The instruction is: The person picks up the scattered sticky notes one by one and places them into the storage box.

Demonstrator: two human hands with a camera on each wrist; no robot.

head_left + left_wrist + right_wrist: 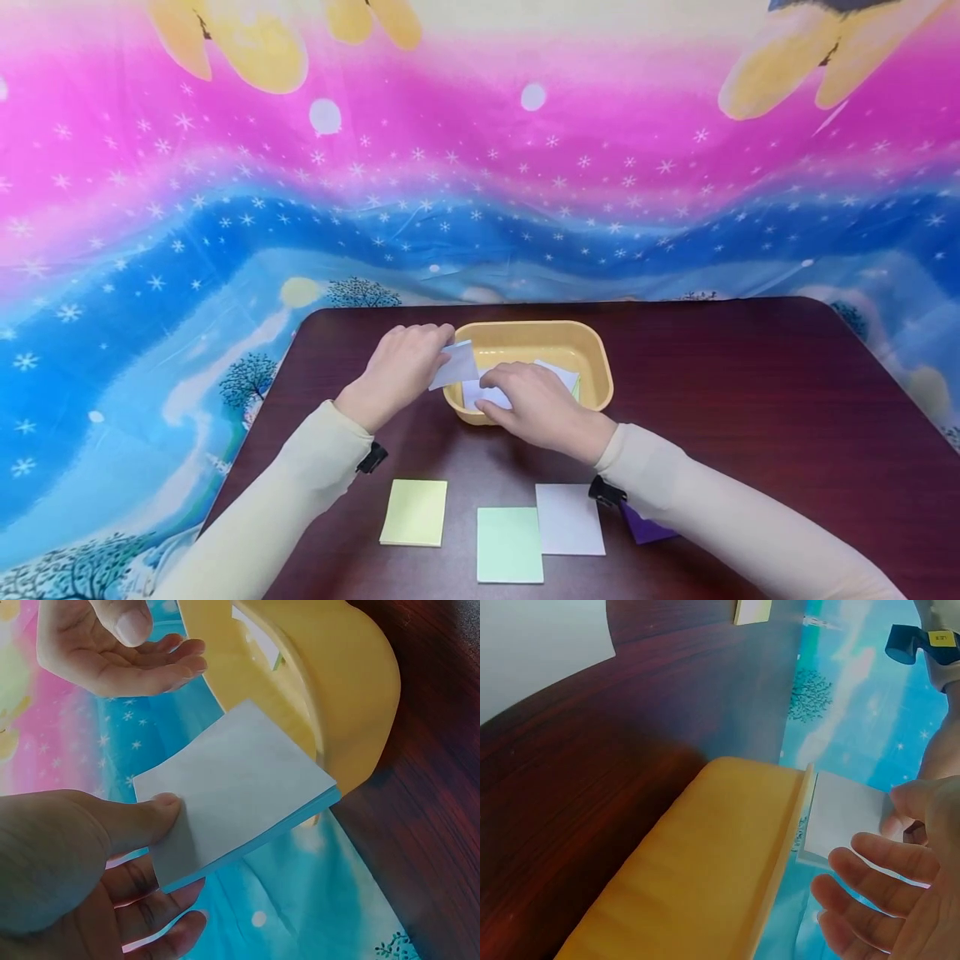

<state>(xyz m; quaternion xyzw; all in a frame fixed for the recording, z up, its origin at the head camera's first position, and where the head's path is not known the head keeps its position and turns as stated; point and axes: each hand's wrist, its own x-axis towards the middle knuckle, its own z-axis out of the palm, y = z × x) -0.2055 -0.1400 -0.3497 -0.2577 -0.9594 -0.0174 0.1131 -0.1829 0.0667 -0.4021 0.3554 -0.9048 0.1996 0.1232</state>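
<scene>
A pad of sticky notes (pixel 232 795), white on top with a pale blue edge, is pinched by my left hand (pixel 401 367), thumb on its upper face and fingers underneath. It is held tilted at the left end of a yellow plastic basin (pixel 600 367). Over the basin's front side hovers my right hand (pixel 536 408), its fingers loosely bent with nothing between them in the wrist views. Inside the basin lie a whitish paper pad (pixel 480 396) and another white piece (pixel 558 375) with a green edge, both partly hidden by the right hand.
Nearer to me on the dark wooden table (pixel 712 375) lie a yellow pad (pixel 414 512), a light green pad (pixel 510 546) and a pale lilac pad (pixel 570 521). The right sleeve partly covers a purple pad (pixel 647 527). A patterned cloth (pixel 480 183) hangs behind the table.
</scene>
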